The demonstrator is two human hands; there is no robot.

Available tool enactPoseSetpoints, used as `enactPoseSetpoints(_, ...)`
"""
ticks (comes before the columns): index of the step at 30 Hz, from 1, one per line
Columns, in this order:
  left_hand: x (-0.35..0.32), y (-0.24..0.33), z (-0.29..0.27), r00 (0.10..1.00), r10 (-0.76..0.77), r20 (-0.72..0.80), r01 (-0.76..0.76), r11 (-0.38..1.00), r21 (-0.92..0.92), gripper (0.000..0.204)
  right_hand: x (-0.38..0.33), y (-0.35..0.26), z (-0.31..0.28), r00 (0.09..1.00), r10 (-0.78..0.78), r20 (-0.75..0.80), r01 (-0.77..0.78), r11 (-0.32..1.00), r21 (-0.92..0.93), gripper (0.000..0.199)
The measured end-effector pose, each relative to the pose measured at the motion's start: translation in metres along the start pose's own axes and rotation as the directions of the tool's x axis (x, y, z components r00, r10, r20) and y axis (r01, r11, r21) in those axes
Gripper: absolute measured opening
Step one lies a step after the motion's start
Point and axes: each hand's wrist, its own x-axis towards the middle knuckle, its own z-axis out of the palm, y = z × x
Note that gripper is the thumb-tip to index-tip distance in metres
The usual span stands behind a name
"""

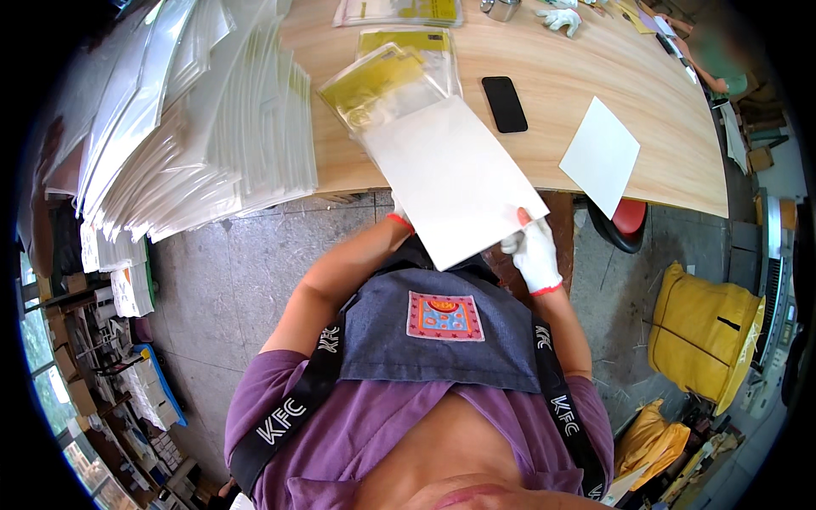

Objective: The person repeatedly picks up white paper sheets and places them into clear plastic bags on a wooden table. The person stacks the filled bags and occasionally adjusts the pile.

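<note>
A white rectangular sheet (pixel 455 183), stiff like card, is tilted over the near edge of the table in front of me. My right hand (pixel 533 248), in a white glove with a red cuff, pinches its near right corner, thumb on top. Only a sliver of my left hand (pixel 399 208), gloved the same way, shows at the sheet's left edge; its fingers are hidden behind the sheet. Beyond the sheet's far end lies a clear plastic bag with a yellow-green printed band (pixel 374 85), partly covered by it. Another white sheet (pixel 600 157) rests at the table's right edge.
A tall, fanned pile of clear plastic bags (pixel 229 127) fills the table's left side. A black phone (pixel 505 104), more printed bags (pixel 399 10), a metal cup (pixel 501 8) and white gloves (pixel 561 19) lie farther back. A red-topped stool (pixel 627 219) stands below the edge; another person (pixel 722 59) sits far right.
</note>
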Motion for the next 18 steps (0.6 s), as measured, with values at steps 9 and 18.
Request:
enactPoseSetpoints(9, -0.052, -0.044, -0.010, 0.747, -0.618, -0.244, 0.413, 0.720, -0.558, 0.021, 0.096, 0.112, 0.041, 0.973, 0.123, -0.196, -0.007, 0.862, 0.506, 0.029)
enactPoseSetpoints(18, -0.085, -0.006, -0.076, 0.740, -0.547, -0.393, 0.409, 0.828, -0.382, 0.028, 0.066, 0.079, 0.091, 0.925, 0.115, 0.361, 0.233, 0.579, -0.782, 0.022)
